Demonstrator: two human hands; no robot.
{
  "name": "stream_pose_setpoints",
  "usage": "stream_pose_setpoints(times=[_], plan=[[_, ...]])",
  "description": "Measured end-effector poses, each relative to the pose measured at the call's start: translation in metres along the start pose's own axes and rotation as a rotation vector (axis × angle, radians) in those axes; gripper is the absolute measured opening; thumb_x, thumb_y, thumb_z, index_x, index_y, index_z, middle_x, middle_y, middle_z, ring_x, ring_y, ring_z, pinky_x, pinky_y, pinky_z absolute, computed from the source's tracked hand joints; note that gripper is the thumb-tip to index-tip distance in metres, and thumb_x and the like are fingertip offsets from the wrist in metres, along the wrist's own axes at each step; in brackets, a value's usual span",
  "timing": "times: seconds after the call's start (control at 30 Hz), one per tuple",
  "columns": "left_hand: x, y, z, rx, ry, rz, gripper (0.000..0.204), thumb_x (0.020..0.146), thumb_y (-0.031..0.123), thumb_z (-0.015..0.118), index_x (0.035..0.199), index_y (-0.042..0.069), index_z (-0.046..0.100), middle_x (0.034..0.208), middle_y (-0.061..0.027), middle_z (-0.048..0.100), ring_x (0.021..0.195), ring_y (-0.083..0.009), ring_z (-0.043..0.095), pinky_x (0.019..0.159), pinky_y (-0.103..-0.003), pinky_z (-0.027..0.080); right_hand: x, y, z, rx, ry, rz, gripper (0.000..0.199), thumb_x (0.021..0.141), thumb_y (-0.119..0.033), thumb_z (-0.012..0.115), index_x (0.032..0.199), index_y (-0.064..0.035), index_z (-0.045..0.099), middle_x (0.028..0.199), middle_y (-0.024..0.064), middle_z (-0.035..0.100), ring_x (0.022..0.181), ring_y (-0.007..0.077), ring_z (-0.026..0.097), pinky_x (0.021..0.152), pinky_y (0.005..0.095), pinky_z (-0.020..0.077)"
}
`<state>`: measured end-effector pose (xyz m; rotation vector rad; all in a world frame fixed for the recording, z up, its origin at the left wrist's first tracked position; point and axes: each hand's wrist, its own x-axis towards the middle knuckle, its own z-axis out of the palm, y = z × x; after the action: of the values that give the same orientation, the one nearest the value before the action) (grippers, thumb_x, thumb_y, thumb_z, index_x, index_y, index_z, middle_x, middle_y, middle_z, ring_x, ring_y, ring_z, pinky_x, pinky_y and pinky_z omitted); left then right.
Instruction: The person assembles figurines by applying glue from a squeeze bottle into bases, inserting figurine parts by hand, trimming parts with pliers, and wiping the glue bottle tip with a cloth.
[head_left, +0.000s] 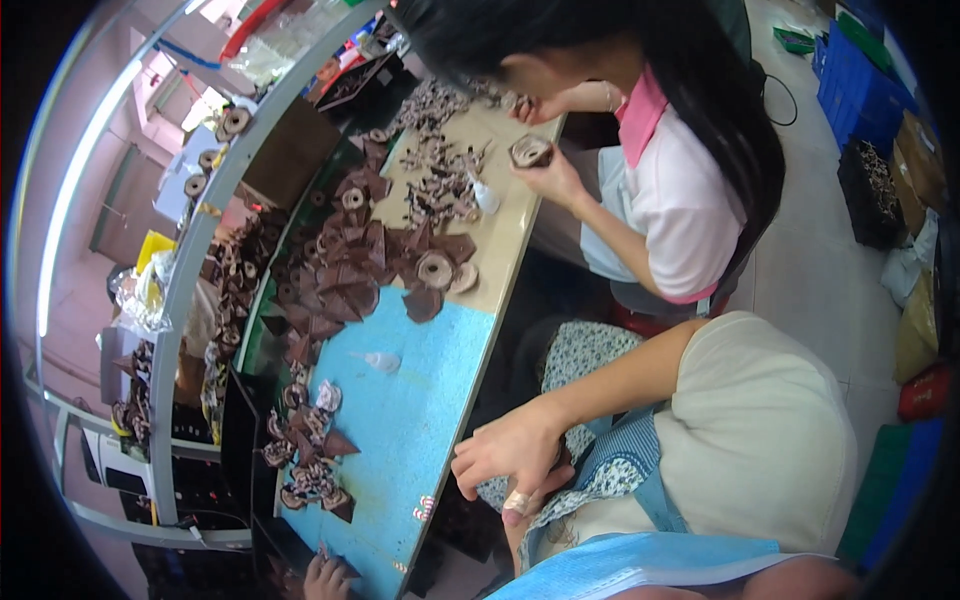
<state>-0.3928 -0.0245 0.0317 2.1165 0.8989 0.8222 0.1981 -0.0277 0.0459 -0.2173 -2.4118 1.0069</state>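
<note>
Blue mat (420,400) covers part of the bench (508,255); brown clusters (312,482) on it look assembled, loose pieces (345,265) heaped beyond seem unworked. Right hand (512,447), fingers loosely extended, appears empty; left hand (519,500), half-hidden beneath, I cannot tell.

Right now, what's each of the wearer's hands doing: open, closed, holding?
Left hand: partly hidden by the right; cannot be told.
Right hand: loosely open, nothing visibly held.
</note>
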Motion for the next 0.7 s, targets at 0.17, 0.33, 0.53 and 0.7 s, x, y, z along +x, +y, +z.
stream_pose_setpoints(times=[0.17, 0.33, 0.53, 0.7], plan=[[0.118, 0.127, 0.339, 0.105, -0.02, -0.05, 0.05, 0.072, 0.015, 0.061, 0.119, 0.004, 0.046, 0.116, -0.0184, 0.054, 0.109, -0.0342, 0.051, 0.093, -0.048, 0.039, 0.017, 0.005, 0.005, -0.026, 0.129, 0.142, 0.054, 0.076, -0.054, 0.061, 0.096, -0.004, 0.059, 0.094, 0.0104, 0.059, 0.095, 0.0294, 0.054, 0.08, 0.0405, 0.0415], [0.221, 0.148, 0.363, -0.08, 0.248, -0.366, 0.082, 0.062, 0.021, 0.083, 0.124, -0.002, 0.036, 0.091, -0.0144, 0.063, 0.089, -0.0261, 0.063, 0.077, -0.036, 0.05, 0.019, 0.02, -0.002, 0.129, 0.634, 0.676, 0.019, 0.085, -0.026, 0.058, 0.088, -0.0068, 0.06, 0.086, 0.0116, 0.058, 0.087, 0.0297, 0.054, 0.077, 0.0379, 0.0424], [0.216, 0.133, 0.316, -0.944, -0.36, -0.715, 0.08, 0.056, 0.02, 0.088, 0.12, 0.002, 0.043, 0.11, -0.0097, 0.055, 0.105, -0.0214, 0.054, 0.087, -0.034, 0.045, 0.043, 0.034, -0.004, 0.031, 0.342, 0.203, 0.028, 0.089, -0.026, 0.055, 0.099, 0.0005, 0.057, 0.095, 0.013, 0.056, 0.09, 0.0271, 0.052, 0.082, 0.0369, 0.0414], [0.208, 0.112, 0.279, -0.709, -0.027, -0.454, 0.076, 0.053, 0.02, 0.091, 0.112, 0.005, 0.046, 0.103, -0.0061, 0.053, 0.097, -0.0139, 0.051, 0.084, -0.03, 0.043, 0.065, 0.065, -0.033, 0.224, 0.61, 0.04, 0.037, 0.074, -0.015, 0.072, 0.102, 0.0016, 0.056, 0.096, 0.0125, 0.057, 0.088, 0.0221, 0.055, 0.081, 0.0293, 0.0438]])
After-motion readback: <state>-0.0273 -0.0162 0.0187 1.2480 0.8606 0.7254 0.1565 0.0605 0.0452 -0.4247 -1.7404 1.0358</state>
